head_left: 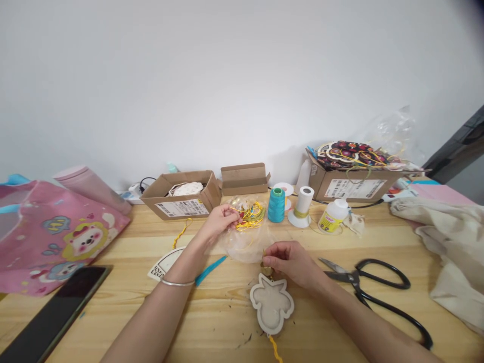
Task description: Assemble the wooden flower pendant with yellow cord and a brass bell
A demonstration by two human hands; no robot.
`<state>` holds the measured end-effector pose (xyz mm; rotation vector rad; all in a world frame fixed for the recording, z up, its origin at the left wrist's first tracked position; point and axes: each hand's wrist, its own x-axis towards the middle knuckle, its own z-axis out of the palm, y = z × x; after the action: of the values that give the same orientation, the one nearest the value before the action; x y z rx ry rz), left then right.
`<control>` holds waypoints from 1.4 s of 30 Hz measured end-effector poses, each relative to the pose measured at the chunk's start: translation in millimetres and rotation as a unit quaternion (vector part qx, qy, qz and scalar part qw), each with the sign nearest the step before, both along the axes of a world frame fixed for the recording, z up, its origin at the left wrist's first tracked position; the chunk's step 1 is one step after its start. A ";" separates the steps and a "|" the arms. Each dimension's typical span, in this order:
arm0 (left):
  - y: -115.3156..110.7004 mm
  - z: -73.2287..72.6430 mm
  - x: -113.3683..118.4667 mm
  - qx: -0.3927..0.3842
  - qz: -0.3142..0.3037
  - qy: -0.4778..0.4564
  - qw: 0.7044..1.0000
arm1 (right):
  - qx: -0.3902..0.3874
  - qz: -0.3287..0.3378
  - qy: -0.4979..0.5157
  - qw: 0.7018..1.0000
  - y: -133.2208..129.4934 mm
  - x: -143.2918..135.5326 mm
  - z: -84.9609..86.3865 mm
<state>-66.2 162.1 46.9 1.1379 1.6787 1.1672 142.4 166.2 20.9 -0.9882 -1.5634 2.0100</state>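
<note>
My left hand reaches into a clear plastic bag of yellow, red and green cords; its fingers are pinched at the cords' left edge, and what they grip is too small to tell. My right hand is closed on a small gold bell or its loop. Below the bell lies a flower-shaped wooden frame with a yellow twisted cord at its bottom. Under my left forearm is a fan-shaped wooden piece, with a blue tassel on the other side.
Black-handled scissors lie open at the right, near cream cloth. Behind stand a teal thread spool, a white spool, a glue bottle and cardboard boxes. A phone and pink bag are left.
</note>
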 end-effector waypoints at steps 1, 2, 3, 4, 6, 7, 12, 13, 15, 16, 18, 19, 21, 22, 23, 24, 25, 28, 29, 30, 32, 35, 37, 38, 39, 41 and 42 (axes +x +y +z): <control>0.2 -0.9 -0.4 0.005 0.003 0.006 1.000 | 0.000 -0.001 0.000 1.000 -0.1 -0.1 0.2; 0.1 -1.6 -1.4 0.010 0.006 0.013 1.000 | 0.000 -0.002 0.001 1.000 -0.3 -0.3 0.6; -0.3 -1.8 -2.9 0.014 0.010 0.022 1.000 | 0.000 -0.003 0.003 1.000 -0.4 -0.3 1.1; -1.3 -1.2 -4.9 0.018 0.015 0.032 0.999 | -0.001 -0.004 0.004 1.000 -0.5 -0.4 1.5; -4.9 2.4 -9.7 0.025 0.027 0.055 0.998 | -0.005 -0.005 0.005 1.000 -0.7 -0.3 2.1; -7.5 5.5 -12.0 0.030 0.036 0.067 0.997 | -0.007 -0.004 0.007 1.000 -0.7 -0.3 2.2; -25.2 21.2 -12.2 0.067 0.097 -0.014 0.993 | -0.006 0.001 0.012 1.000 -0.7 -0.1 1.9; -28.5 22.8 -9.7 0.069 0.097 -0.079 0.990 | -0.008 0.001 0.010 1.000 -0.8 -0.1 2.2; -33.6 23.9 -3.3 0.065 0.086 -0.209 0.972 | -0.013 0.000 0.007 1.000 -1.4 -0.4 3.3; -35.4 23.8 0.3 0.061 0.084 -0.261 0.960 | -0.014 -0.002 0.006 1.000 -1.7 -0.6 3.8; -37.8 22.9 7.3 0.049 0.089 -0.329 0.939 | -0.014 -0.004 0.006 1.000 -2.0 -0.9 4.4; -38.5 22.1 10.6 0.043 0.094 -0.350 0.931 | -0.013 -0.005 0.006 1.000 -1.9 -0.9 4.2; -39.7 20.0 16.6 0.031 0.100 -0.380 0.919 | -0.006 -0.002 0.006 1.000 -1.2 -0.9 3.2; -40.3 18.5 19.3 0.026 0.097 -0.390 0.915 | -0.003 0.000 0.007 1.000 -0.8 -0.7 2.4; -41.0 16.6 22.0 0.019 0.092 -0.396 0.913 | 0.001 0.002 0.007 1.000 -0.3 -0.5 1.6; -41.6 14.3 24.8 0.013 0.087 -0.400 0.912 | 0.004 0.005 0.007 1.000 0.2 -0.3 0.8; -42.3 11.9 27.5 0.005 0.080 -0.400 0.913 | 0.005 0.008 0.007 1.000 0.6 0.0 0.2; -44.1 4.1 35.9 -0.012 0.057 -0.378 0.924 | 0.004 0.011 0.001 1.000 1.2 0.9 -1.3; -44.6 2.0 38.3 -0.018 0.049 -0.366 0.929 | 0.003 0.012 -0.002 1.000 1.3 1.2 -1.7; -45.2 0.2 40.5 -0.024 0.041 -0.353 0.934 | 0.003 0.013 -0.006 1.000 1.4 1.6 -2.2; -46.5 -1.9 43.6 -0.037 0.024 -0.329 0.943 | 0.007 0.016 -0.012 1.000 1.7 2.1 -3.2; -48.9 -1.6 45.9 -0.050 -0.001 -0.320 0.946 | 0.007 0.023 -0.017 1.000 1.9 2.6 -4.2; -50.4 -0.6 46.5 -0.063 -0.010 -0.326 0.943 | -0.001 0.025 -0.017 1.000 1.5 2.7 -3.7; -50.9 -0.4 46.8 -0.070 -0.013 -0.328 0.942 | -0.004 0.024 -0.017 1.000 1.2 2.7 -3.1; -51.2 -0.5 47.0 -0.074 -0.015 -0.328 0.942 | -0.007 0.022 -0.017 1.000 0.9 2.6 -2.4; -51.5 -1.8 47.5 -0.076 -0.020 -0.327 0.942 | -0.013 0.021 -0.015 1.000 0.4 2.4 -1.0; -51.4 -2.9 47.6 -0.072 -0.023 -0.327 0.942 | -0.017 0.020 -0.016 1.000 0.2 2.3 -0.5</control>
<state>-18.5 110.6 44.0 0.5938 1.1873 1.1979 144.7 166.4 20.5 -1.0137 -1.5814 2.0636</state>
